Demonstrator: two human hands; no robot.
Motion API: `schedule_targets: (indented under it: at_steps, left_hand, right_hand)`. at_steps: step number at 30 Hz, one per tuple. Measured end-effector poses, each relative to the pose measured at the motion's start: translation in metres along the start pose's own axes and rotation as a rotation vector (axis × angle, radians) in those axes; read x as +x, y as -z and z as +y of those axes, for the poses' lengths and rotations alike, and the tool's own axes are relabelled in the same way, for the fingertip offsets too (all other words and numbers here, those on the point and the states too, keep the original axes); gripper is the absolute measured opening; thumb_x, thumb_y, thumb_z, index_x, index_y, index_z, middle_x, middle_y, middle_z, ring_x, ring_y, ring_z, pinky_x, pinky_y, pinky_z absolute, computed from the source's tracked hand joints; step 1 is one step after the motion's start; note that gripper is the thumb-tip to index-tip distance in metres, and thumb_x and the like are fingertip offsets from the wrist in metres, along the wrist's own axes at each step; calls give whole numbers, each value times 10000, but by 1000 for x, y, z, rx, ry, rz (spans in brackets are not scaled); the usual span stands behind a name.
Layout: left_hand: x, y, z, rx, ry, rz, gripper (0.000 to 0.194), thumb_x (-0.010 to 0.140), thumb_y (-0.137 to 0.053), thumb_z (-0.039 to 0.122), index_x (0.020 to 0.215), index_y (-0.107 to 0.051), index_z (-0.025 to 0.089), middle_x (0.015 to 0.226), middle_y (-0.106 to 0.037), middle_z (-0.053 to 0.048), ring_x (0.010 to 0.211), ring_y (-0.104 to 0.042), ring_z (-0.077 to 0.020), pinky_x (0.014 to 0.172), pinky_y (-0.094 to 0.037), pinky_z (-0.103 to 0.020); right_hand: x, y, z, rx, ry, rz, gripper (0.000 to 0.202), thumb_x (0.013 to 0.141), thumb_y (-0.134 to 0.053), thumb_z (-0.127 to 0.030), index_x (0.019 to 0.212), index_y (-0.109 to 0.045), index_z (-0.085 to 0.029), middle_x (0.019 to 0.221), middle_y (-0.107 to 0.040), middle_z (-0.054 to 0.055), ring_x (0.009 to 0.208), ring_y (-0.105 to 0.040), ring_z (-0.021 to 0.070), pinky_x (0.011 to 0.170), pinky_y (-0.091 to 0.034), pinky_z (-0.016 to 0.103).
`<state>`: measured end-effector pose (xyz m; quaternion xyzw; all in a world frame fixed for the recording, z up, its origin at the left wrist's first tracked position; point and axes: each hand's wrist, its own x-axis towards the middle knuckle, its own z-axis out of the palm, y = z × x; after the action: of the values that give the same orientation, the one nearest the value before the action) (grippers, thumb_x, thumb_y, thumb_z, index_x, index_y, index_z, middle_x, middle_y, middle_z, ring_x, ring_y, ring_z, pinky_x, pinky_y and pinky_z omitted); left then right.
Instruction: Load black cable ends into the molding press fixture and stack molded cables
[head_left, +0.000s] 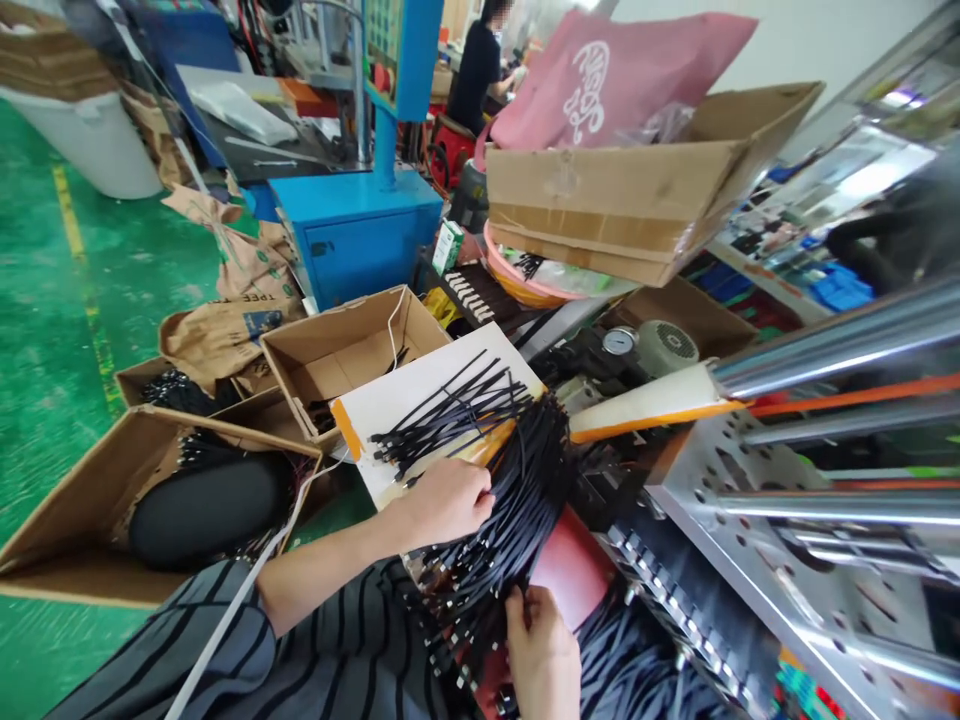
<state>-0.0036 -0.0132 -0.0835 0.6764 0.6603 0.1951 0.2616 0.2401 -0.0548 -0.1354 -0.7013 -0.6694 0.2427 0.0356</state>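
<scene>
A thick bundle of black cables (529,480) with small metal ends lies in front of me, draped over a white board and a red surface. My left hand (446,502) is closed over the left side of this bundle, its fingers curled; what is inside them is hidden. Lower down, my right hand (544,645) pinches at the bundle's lower part, thumb and fingertips together on a black cable. More loose black cables (450,415) are spread across the white board (420,375), just beyond my left hand.
Open cardboard boxes (352,350) stand at left, one holding a dark rounded object (214,510). At right is a machine with metal rods (840,345) and a perforated plate (720,470). A blue cabinet (360,240) and a large carton (600,200) stand behind. A person (476,70) sits far back.
</scene>
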Motion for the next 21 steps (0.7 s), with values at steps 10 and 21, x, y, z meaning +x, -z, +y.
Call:
schedule_targets:
  at_steps: [10, 21]
  left_hand:
    - [-13, -12, -9, -190, 41, 32, 182, 952, -616, 272, 833, -724, 185, 811, -759, -55, 806, -721, -221, 766, -507, -306]
    - [-10, -27, -19, -234, 80, 93, 182, 977, -592, 287, 868, -714, 207, 781, -739, -8, 727, -675, -173, 730, -480, -271]
  right_hand:
    - [64, 56, -79, -105, 285, 148, 368, 952, -508, -475, 1086, -683, -180, 891, -780, 114, 810, -750, 275, 682, -495, 317]
    - [120, 45, -124, -197, 265, 126, 129, 941, -599, -237, 892, -698, -169, 832, -736, 87, 765, -702, 207, 651, -419, 267]
